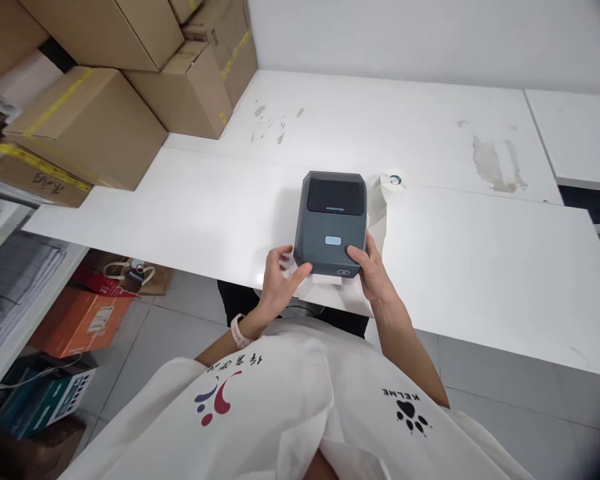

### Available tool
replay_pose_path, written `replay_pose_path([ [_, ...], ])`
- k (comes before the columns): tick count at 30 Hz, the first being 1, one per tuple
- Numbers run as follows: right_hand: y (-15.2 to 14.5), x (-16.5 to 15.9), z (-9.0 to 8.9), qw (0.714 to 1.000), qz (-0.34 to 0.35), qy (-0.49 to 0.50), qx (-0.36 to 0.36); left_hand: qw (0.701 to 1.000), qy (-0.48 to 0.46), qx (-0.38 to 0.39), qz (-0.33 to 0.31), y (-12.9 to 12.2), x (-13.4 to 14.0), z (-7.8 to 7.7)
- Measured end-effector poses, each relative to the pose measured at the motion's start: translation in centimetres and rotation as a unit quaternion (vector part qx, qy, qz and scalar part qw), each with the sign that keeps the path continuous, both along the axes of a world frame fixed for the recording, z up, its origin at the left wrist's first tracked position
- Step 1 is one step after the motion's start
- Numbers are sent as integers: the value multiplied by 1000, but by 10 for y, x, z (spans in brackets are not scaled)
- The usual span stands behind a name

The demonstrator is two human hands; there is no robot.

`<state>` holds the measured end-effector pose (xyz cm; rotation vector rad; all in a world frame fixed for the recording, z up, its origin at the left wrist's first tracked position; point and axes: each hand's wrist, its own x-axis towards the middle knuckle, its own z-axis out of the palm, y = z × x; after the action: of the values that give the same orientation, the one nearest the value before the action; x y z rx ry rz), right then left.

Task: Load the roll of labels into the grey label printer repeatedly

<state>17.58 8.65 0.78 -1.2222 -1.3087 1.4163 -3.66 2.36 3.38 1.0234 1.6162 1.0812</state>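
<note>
A dark grey label printer (325, 230) with a glossy black window and a pale button sits in front of me at the table. My left hand (279, 280) is at its lower left corner, thumb on the front edge and fingers curled by the side, slightly blurred. Around the lower right side closes my right hand (375, 270), its thumb on top and its other fingers partly hidden. A white label strip (327, 280) sticks out below the printer's front. Behind its right side lies a roll of white labels (393, 182), with a strip trailing down beside the printer.
The white table (480, 280) spans the view, with worn patches (497, 163) at the back right. Cardboard boxes (87, 127) are stacked at the back left. Below left, a shelf (30, 287) and an orange box (83, 320) stand near the tiled floor.
</note>
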Motion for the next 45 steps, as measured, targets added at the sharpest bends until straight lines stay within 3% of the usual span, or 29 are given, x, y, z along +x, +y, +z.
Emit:
replay_pose_path([
  [1, 0, 0, -1, 1000, -6, -1, 1, 1000, 2, -21, 7, -8, 2, -2],
  [3, 1, 0, -3, 1000, -15, 5, 4, 992, -77, -88, -54, -19, 7, -4],
  [5, 1, -1, -4, 1000, -22, 21, 0, 960, -200, -150, -127, -20, 14, -4],
  [7, 1, -2, -3, 999, -19, 32, -8, 938, -269, -172, -135, -15, 19, -3],
  [9, -2, -3, 1, 1000, -29, 12, 0, 943, -267, -158, -119, -10, 22, -2],
  [11, -8, -4, 10, 993, -82, -62, 59, 957, -228, -132, -123, -7, 21, -4],
  [14, -19, -6, 27, 933, -143, -240, 225, 962, -176, -113, -173, -6, 12, -8],
  [16, -25, -9, 36, 881, -91, -334, 324, 958, -148, -119, -216, -8, 1, -9],
  [19, -30, -17, 41, 820, -17, -412, 397, 958, -98, -125, -240, -9, -21, -8],
  [21, -30, -25, 41, 787, -33, -438, 433, 977, -46, -95, -183, -7, -33, -6],
  [24, -26, -33, 38, 758, -60, -429, 487, 999, 29, 17, -21, 1, -39, -1],
  [26, -24, -32, 35, 779, -65, -394, 484, 995, 54, 85, 13, 7, -34, 2],
  [31, -30, -14, 19, 885, -119, -253, 373, 991, 17, 103, -90, 11, -10, 5],
  [35, -27, -3, 23, 918, -115, -216, 312, 987, -9, 143, -74, 22, -6, 20],
  [40, 34, -7, 66, 896, -116, -241, 355, 961, -5, 264, -81, 81, -12, 45],
  [43, 83, -15, 98, 853, -154, -289, 406, 954, 25, 291, -67, 116, -16, 36],
  [45, 105, -20, 117, 813, -195, -332, 437, 966, 65, 243, -66, 127, -16, 19],
])
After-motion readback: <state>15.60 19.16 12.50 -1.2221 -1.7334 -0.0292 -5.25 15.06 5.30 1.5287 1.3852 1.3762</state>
